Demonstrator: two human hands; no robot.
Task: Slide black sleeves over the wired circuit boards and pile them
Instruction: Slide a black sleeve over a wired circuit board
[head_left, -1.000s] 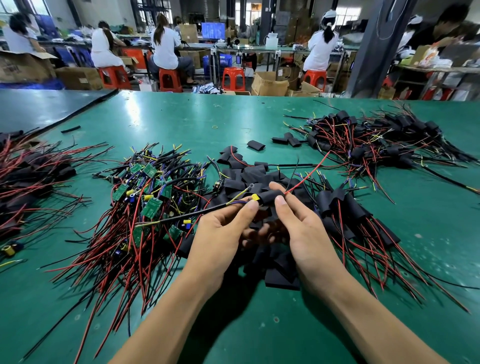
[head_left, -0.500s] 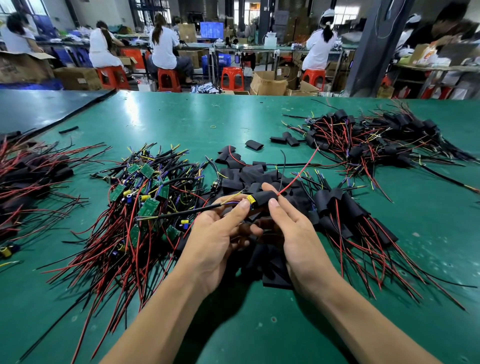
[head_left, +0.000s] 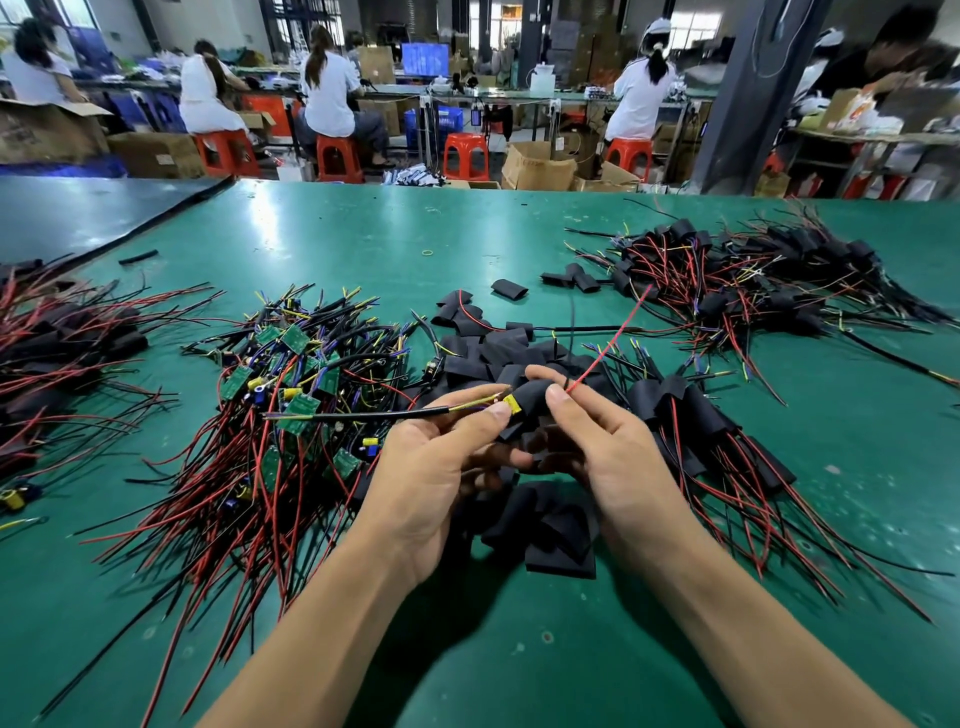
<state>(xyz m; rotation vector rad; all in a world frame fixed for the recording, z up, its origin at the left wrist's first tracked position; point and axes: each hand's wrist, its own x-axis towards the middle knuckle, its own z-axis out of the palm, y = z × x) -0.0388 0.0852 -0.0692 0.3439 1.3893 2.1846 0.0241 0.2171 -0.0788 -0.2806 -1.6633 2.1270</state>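
Left grip (head_left: 441, 467): thumb and forefinger closed in a pinch on the wired circuit board (head_left: 513, 404), right at its yellow part. The other fingers are curled underneath. Holding that end likely keeps the board lined up with the sleeve mouth.
Right grip (head_left: 613, 457): thumb and forefinger pinched round the black sleeve (head_left: 535, 397), steadying it as the part to be pulled over the board.
Board's place: between the two grips, raised off the worktop (head_left: 363, 234). Most of it is hidden in the sleeve, and only the yellow part shows at the mouth nearest the left grip.
Black cable (head_left: 353, 414): trails out from the left grip, away from the right one, over the bare boards.
Red wire (head_left: 613, 338): comes out by the right thumb and rises away beyond the grips. It looks threaded through the sleeve as a lead.
Bare boards (head_left: 291, 405): heaped on the outer side of the left grip, probably so that hand can reach them for pickup.
Loose sleeves (head_left: 550, 525): lying under and just beyond both grips, close for the right one.
Sleeved pile (head_left: 701, 421): just outside the right grip, so it probably serves as the drop spot.
Stage: the sleeve seems nearly seated. A last short pull and a release onto the pile appear to remain.
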